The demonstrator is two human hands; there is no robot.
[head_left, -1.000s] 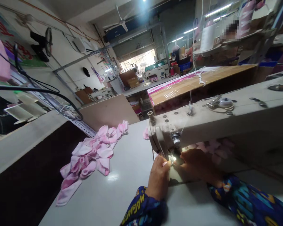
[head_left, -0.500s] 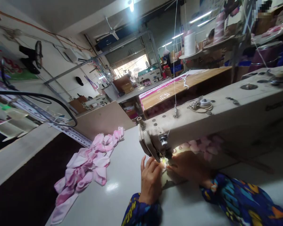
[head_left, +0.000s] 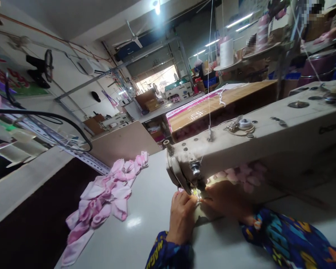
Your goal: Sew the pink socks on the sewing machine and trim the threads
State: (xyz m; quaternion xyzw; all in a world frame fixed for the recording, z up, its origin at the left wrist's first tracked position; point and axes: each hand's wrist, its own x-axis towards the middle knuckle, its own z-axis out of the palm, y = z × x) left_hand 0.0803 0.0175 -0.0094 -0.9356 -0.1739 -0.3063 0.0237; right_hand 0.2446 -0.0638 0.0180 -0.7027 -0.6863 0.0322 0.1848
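Observation:
A pale sewing machine [head_left: 240,138] stands over the white table, its needle area brightly lit. Under it lies a small piece of fabric [head_left: 196,193], mostly hidden by my fingers, with a pink edge showing beyond the left ones. My left hand [head_left: 181,216] is closed, fingertips pinching the fabric at the left of the presser foot. On the other side, my right hand [head_left: 226,198] is closed too, its thumb and fingers on the same fabric; its far fingers are in shadow beneath the machine arm.
A heap of pink and white fabric pieces [head_left: 109,198] lies along the table's left side. More pink pieces [head_left: 245,175] lie behind the machine arm. A cardboard box [head_left: 221,106] stands beyond the machine, and a thread cone [head_left: 226,53] sits above it.
My left hand has shifted slightly right, and its raised, spread fingers have drawn together on the fabric. A pink edge now shows beyond them. My right hand stays nearly in place.

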